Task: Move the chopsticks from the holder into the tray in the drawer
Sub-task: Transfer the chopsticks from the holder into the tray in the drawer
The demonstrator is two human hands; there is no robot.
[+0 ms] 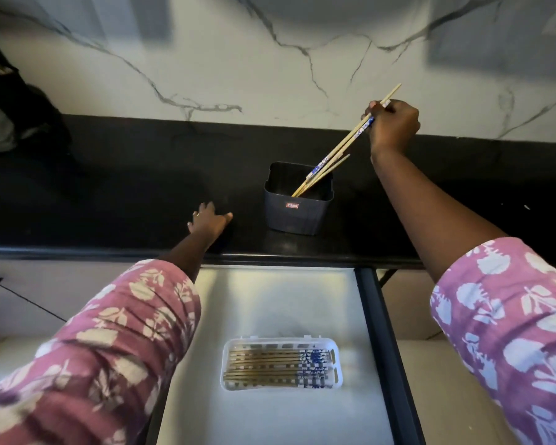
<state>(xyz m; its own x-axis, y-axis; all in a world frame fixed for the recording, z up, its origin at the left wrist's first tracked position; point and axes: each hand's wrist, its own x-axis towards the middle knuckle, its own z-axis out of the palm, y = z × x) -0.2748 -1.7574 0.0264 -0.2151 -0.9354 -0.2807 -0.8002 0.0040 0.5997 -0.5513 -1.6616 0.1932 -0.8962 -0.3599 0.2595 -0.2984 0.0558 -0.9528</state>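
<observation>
1. Marble-veined wall (238, 59) backs a black table (109, 175). Below the table's front edge, an open drawer (270, 300) shows a pale floor.
2. Holder (297, 207), a dark square tub, stands upright on the table just beyond the drawer's far edge.
3. Right hand (394, 123) is raised above and to the right of the holder, closed around the upper ends of a bundle of chopsticks (341, 149). The bundle slants down to the left, with its lower tips inside the holder.
4. Left hand (209, 221) rests on the table, spread open and holding nothing, to the left of the holder and apart from it.
5. White slotted tray (280, 341) sits in the drawer, nearer the viewer. Stored chopsticks (264, 364) lie in it side by side, blue-patterned ends to the right.
6. The number of gripped chopsticks cannot be made out, and the grip itself is mostly hidden behind the back of the hand. A dark object (13, 107) at far left is blurred and cut off by the frame.
</observation>
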